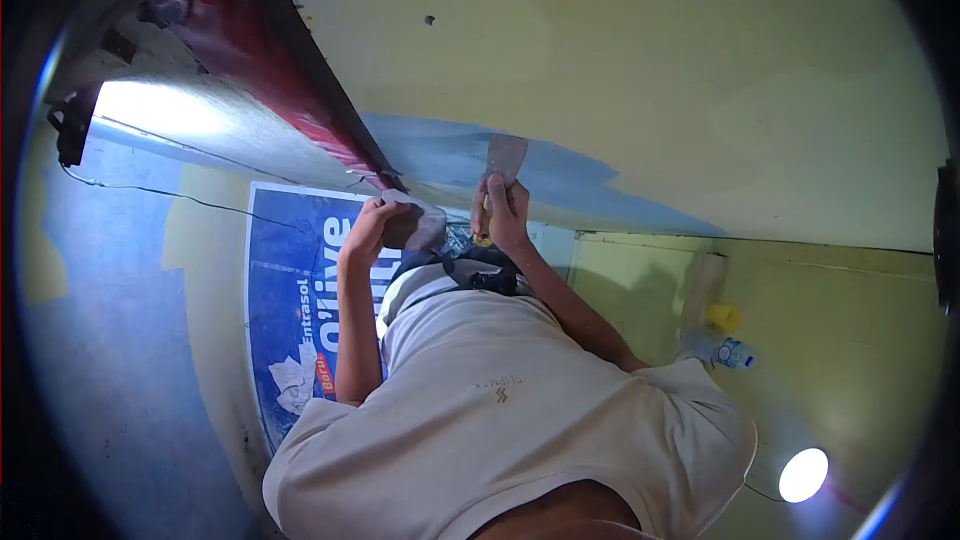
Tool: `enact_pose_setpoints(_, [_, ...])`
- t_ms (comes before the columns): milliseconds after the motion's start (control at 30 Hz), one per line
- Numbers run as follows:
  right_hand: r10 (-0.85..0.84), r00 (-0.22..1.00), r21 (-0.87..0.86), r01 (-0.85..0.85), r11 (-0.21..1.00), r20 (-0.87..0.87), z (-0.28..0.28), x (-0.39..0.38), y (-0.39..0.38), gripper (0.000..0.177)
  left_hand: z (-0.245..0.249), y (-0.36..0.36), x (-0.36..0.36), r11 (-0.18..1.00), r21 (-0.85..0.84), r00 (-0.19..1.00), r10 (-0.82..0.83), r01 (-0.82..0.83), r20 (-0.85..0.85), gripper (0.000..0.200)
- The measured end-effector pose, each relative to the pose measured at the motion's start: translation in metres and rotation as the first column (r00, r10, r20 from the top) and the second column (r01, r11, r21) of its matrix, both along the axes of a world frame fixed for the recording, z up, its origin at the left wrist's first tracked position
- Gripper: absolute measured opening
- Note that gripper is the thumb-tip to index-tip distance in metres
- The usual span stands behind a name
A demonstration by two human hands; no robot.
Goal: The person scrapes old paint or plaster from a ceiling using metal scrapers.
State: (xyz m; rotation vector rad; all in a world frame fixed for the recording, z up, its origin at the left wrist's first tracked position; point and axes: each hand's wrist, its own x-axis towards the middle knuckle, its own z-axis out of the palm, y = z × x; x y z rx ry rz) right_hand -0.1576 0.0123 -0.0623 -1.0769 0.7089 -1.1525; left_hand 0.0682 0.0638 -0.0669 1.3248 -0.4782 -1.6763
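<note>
My right hand [503,208] is closed around a putty knife with a yellowish handle. The putty knife's wide blade [507,157] points away from me and overlaps the blue-grey patch [435,152] on the yellow wall. To its left, my left hand [368,230] pinches the edge of a flat grey piece [418,228] with a pale, smeared-looking surface. That piece sits at waist height, close to the putty knife's handle; I cannot tell what it is made of.
A blue poster [300,290] with white lettering hangs at left. A dark-edged red sheet [250,50] slants down from upper left. A plastic bottle [733,353] and a yellow object [722,317] are at right, above a round lit lamp [803,475]. A thin cable [170,192] runs at left.
</note>
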Motion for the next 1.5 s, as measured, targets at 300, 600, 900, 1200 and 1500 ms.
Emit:
enact_pose_setpoints(300, [-0.024,0.999,0.035,0.025,0.999,-0.029,0.003,-0.004,0.001,0.035,-0.010,-0.004,0.004,0.999,0.015,0.999,-0.028,0.029,-0.028,0.017])
enact_pose_setpoints(600, [0.000,1.000,0.022,0.000,1.000,-0.013,0.009,-0.008,0.003,0.036,-0.011,-0.002,0.006,1.000,-0.004,0.999,0.007,-0.007,-0.048,0.017])
enact_pose_setpoints(900, [0.010,1.000,0.055,-0.011,0.998,0.023,0.016,-0.004,0.006,0.038,-0.005,-0.008,0.009,0.999,-0.006,0.998,-0.048,0.048,-0.039,0.020])
enact_pose_setpoints(1200, [0.012,1.000,0.076,-0.012,0.997,-0.002,0.006,-0.007,0.004,0.035,-0.010,-0.010,0.005,0.998,-0.017,0.997,-0.055,0.054,-0.053,0.019])
enact_pose_setpoints(1500, [0.013,0.934,0.085,0.019,0.996,-0.357,-0.038,-0.018,0.013,0.032,-0.015,-0.015,-0.003,0.998,-0.064,0.995,-0.023,0.017,-0.093,0.014])
